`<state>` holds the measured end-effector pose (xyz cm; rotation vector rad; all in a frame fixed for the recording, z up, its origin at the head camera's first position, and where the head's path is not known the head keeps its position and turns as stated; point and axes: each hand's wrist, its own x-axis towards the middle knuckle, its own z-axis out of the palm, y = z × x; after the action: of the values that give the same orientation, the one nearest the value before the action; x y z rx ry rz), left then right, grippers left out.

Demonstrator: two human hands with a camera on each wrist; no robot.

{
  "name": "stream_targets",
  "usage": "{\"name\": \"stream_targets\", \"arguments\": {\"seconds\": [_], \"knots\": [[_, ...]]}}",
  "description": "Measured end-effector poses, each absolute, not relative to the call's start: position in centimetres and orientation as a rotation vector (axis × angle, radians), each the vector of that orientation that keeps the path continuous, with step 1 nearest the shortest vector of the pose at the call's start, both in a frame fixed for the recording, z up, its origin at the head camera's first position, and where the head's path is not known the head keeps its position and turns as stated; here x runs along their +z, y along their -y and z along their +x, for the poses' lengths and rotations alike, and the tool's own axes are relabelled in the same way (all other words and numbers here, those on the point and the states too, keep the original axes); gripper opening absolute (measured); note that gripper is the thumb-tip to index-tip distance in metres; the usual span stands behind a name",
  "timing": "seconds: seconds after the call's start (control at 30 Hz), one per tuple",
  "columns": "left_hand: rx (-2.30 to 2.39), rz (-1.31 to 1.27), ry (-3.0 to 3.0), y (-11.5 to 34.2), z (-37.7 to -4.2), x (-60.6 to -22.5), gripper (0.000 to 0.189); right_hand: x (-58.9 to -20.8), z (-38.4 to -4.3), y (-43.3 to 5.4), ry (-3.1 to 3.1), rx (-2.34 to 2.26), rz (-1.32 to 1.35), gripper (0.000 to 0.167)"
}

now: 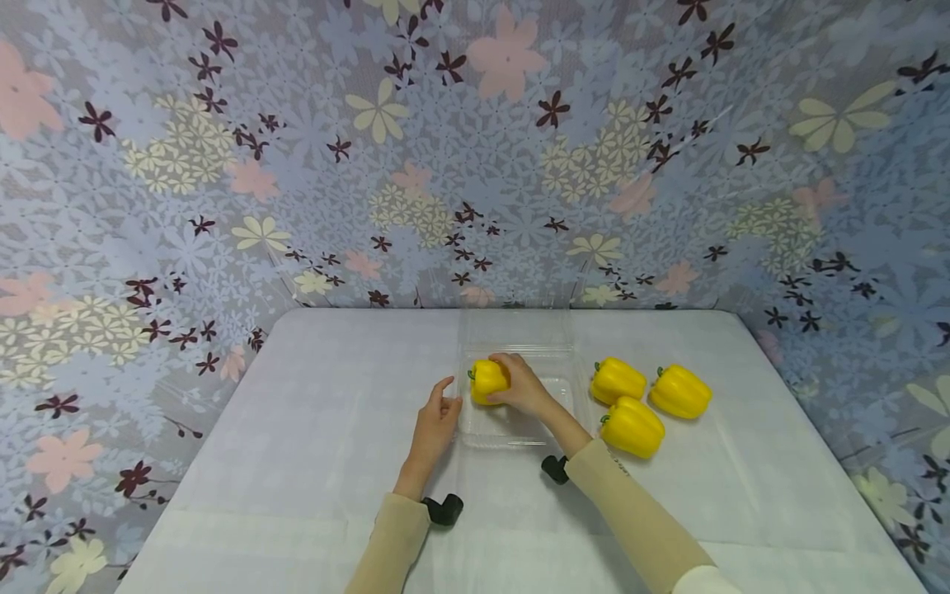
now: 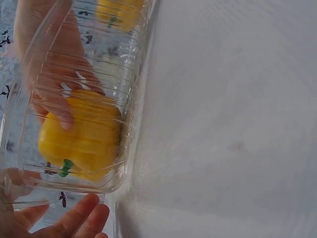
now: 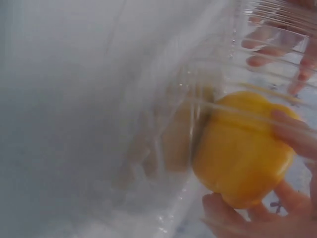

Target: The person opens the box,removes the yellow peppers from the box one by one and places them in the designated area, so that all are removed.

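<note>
A clear plastic container (image 1: 512, 441) with its lid (image 1: 515, 326) folded open at the back stands on the table. My right hand (image 1: 523, 386) grips a yellow bell pepper (image 1: 486, 381) in the left part of the container. In the left wrist view that bell pepper (image 2: 81, 144), green stem toward the container's end, shows through the ribbed wall. The right wrist view has fingers and thumb around the bell pepper (image 3: 245, 153). Beside the container's left edge is my left hand (image 1: 435, 421), its fingers loosely bent and holding nothing; whether it touches the wall I cannot tell.
To the right of the container lie three more yellow bell peppers (image 1: 618, 381) (image 1: 680, 392) (image 1: 633, 427), close together. A white cloth covers the table (image 1: 334, 396). Floral fabric (image 1: 475, 165) hangs behind and at both sides.
</note>
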<state>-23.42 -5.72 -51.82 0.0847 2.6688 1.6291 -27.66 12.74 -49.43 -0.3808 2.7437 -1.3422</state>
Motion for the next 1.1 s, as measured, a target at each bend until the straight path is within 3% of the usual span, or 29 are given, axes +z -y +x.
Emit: {"name": "stream_targets", "arguments": {"seconds": [1.1], "knots": [[1.629,0.080,-2.668,5.7,-23.4,-52.0,0.045,-47.5,-25.9,-13.3,-2.810,-1.357,-0.394,0.066]]}}
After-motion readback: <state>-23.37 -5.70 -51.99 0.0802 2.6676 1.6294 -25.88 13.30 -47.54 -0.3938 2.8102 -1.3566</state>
